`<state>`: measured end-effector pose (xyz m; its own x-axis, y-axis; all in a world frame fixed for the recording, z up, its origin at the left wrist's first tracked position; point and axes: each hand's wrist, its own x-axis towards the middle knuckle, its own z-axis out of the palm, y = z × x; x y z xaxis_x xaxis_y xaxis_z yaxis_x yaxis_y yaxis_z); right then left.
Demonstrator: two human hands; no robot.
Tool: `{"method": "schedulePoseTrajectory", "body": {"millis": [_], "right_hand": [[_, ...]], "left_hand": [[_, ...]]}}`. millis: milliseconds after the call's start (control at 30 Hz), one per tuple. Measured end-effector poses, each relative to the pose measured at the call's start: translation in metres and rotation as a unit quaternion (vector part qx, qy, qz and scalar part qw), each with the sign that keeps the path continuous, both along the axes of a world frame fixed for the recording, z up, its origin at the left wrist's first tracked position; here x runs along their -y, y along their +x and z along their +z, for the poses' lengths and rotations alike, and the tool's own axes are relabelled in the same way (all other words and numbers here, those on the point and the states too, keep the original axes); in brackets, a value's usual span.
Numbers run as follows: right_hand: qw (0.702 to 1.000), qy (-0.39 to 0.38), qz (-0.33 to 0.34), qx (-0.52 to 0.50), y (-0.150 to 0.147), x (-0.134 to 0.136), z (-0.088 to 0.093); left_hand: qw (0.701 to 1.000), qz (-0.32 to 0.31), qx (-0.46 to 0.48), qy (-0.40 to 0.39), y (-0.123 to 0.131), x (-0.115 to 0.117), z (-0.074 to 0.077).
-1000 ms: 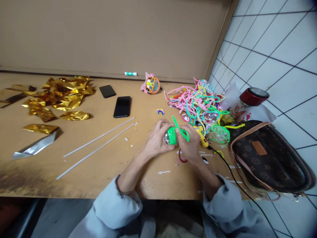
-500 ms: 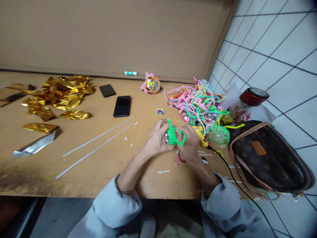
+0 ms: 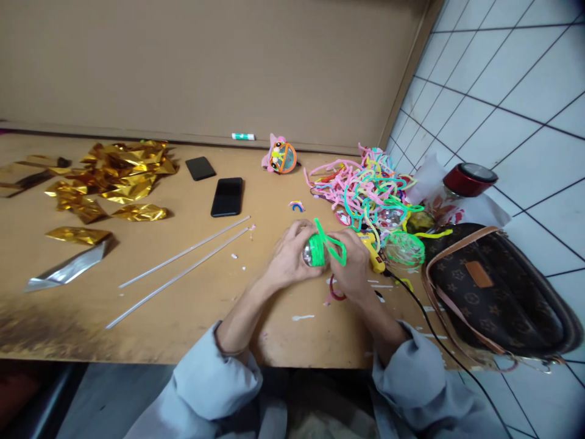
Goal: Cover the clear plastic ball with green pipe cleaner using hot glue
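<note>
My left hand point(image 3: 289, 255) is closed round a clear ball point(image 3: 307, 252) with a band of green pipe cleaner wound about it. From that band a green pipe cleaner point(image 3: 338, 249) rises and bends into a loop. My right hand point(image 3: 351, 262) is closed on this pipe cleaner at the ball's right side; its fingertips are partly hidden. Just right of that hand lies a yellow glue gun point(image 3: 373, 253). A dark red ring point(image 3: 337, 289) shows below the right hand.
Tangled pipe cleaners point(image 3: 351, 186) and a brown handbag point(image 3: 498, 286) crowd the right side. A black cord point(image 3: 427, 317) runs off the front edge. Two clear sticks point(image 3: 183, 268), a phone point(image 3: 227, 196) and gold foil point(image 3: 132, 171) lie leftward. A decorated ball point(image 3: 286, 157) sits at the back.
The green pipe cleaner's loop has shifted slightly right and down with my right hand, and its upright end leans differently. My left hand still grips the ball.
</note>
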<state>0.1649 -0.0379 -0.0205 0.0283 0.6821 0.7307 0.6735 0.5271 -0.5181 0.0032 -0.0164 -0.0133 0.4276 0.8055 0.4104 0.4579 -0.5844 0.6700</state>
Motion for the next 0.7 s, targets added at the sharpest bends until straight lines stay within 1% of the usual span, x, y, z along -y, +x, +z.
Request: {"method": "schedulePoseTrajectory", "body": {"millis": [133, 200, 333, 433, 567, 700], "right_hand": [[0.999, 0.0, -0.008, 0.031, 0.0001, -0.0015, -0.0034], [0.998, 0.013, -0.015, 0.053, 0.0002, -0.0023, -0.0042], [0.995, 0.046, -0.033, 0.085, 0.0014, -0.0034, -0.0037], [0.993, 0.062, -0.035, 0.097, 0.0023, -0.0037, -0.0038], [0.994, 0.059, -0.033, 0.084, 0.0023, -0.0037, -0.0041], [0.999, 0.02, 0.004, 0.034, 0.003, -0.0036, -0.0001]], "left_hand": [[1.0, -0.005, -0.002, 0.017, 0.0004, -0.0032, -0.0049], [1.0, -0.003, -0.003, 0.019, 0.0003, -0.0042, -0.0068], [1.0, -0.009, -0.018, 0.017, -0.0003, -0.0035, -0.0063], [0.999, -0.018, -0.023, 0.016, -0.0005, -0.0024, -0.0049], [1.0, -0.018, -0.004, 0.018, -0.0006, -0.0029, -0.0055], [0.999, -0.021, 0.018, 0.022, -0.0023, -0.0065, -0.009]]}}
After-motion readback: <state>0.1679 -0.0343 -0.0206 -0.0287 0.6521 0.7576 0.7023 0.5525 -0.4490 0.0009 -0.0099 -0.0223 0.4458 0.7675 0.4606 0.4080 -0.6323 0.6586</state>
